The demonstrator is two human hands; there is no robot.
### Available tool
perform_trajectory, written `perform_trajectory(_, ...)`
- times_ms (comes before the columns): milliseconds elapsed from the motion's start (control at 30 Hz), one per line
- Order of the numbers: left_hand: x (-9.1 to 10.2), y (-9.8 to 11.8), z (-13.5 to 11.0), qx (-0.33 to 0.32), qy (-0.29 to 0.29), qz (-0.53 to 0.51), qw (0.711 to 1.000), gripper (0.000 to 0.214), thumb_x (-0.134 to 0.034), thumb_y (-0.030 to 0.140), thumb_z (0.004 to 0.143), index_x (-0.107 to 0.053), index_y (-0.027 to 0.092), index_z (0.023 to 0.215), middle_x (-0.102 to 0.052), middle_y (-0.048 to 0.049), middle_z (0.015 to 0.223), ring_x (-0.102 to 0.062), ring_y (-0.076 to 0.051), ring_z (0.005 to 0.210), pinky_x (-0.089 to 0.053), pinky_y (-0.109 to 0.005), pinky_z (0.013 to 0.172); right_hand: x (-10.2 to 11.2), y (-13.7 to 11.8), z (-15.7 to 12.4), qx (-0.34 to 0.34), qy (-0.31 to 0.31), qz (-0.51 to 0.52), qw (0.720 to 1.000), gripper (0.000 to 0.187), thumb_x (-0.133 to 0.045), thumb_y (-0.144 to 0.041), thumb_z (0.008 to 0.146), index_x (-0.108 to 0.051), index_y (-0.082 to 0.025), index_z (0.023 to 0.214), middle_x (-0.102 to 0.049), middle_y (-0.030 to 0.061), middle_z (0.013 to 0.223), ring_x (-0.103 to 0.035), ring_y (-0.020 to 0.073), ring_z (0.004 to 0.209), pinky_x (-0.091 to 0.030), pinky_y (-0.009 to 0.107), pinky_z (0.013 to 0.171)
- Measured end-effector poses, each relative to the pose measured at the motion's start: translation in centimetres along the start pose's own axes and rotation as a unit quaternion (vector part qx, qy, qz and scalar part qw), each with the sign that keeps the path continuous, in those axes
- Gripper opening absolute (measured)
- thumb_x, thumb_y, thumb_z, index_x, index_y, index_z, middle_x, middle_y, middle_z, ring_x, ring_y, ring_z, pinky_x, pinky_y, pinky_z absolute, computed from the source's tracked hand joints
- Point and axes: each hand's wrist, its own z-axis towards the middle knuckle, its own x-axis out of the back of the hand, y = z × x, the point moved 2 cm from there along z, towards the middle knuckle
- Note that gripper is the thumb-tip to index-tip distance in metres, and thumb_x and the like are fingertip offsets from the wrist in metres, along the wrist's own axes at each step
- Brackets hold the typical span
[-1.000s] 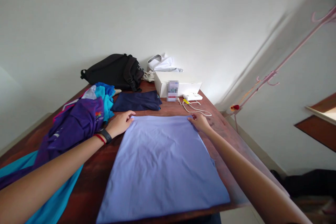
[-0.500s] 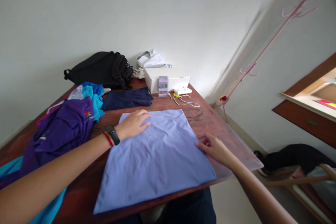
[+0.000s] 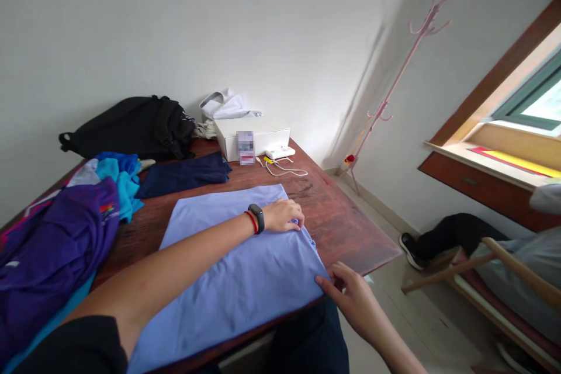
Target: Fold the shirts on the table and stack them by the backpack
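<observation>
1. The light-blue cloth [image 3: 228, 263] lay flat on the wooden table [image 3: 350, 234]. It covered the near-right part, and its near edge hung slightly over the table's near edge.
2. The left hand [image 3: 284, 216] reached across the cloth to its right edge. The fingers were curled shut on a small bunch of that edge, and the wrist carried a black band [image 3: 258, 218] beside a red one.
3. The right hand [image 3: 353, 298] was at the cloth's near-right corner, by the table's near edge. Its fingers were loosely spread with the tips touching the corner, and no pinch was visible.
4. Containers: a white box [image 3: 258, 135] stood at the far edge with its lid shut — contents hidden. A black backpack [image 3: 127, 125] lay slumped at the far-left corner, and its inside could not be seen.
5. A white charger with cable [image 3: 280, 155] lay just beside the box, toward the right edge.
6. A folded navy cloth [image 3: 184, 168] lay just beyond the light-blue one.
7. Along the left edge sat a heap — a purple garment [image 3: 48, 234] over teal fabric [image 3: 120, 181].
</observation>
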Motion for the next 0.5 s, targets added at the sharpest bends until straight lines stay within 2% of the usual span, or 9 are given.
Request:
perform_trajectory(200,0.5,-0.2,1.2,-0.002,0.008,0.001,1.0,0.01,-0.063,0.03,0.095,-0.07,0.024,0.092,-0.072,0.0001,0.098,-0.065,-0.018,0.096,-0.043,-0.029,0.089,-0.3,0.5,-0.4,-0.004,0.087,0.086,0.992,0.049,-0.051,-0.059,0.093,-0.048,-0.021,0.063,-0.047,-0.0016,0.064,-0.046,0.0143,0.059,-0.037,0.024,0.057)
perform_trajectory(333,-0.1,0.1,1.6,-0.002,0.025,0.021,0.999,0.009,-0.06,0.026,0.095,-0.068,0.023,0.095,-0.071,-0.0001,0.098,-0.064,-0.017,0.093,-0.044,-0.029,0.088,-1.0,1.2,-0.9,-0.036,0.128,0.065,0.989,0.044,-0.053,-0.059,0.092,-0.051,-0.022,0.066,-0.048,-0.0024,0.059,-0.047,0.0148,0.055,-0.037,0.024,0.053)
perform_trajectory(500,-1.5,1.0,1.4,-0.003,0.039,0.047,0.998,0.014,-0.056,0.025,0.097,-0.068,0.022,0.103,-0.068,-0.005,0.102,-0.061,-0.021,0.098,-0.044,-0.034,0.092,-1.0,1.6,-1.2,-0.048,0.166,0.01,0.985,0.032,-0.054,-0.055,0.09,-0.058,-0.023,0.092,-0.058,-0.0019,0.063,-0.05,0.0158,0.05,-0.04,0.025,0.05)
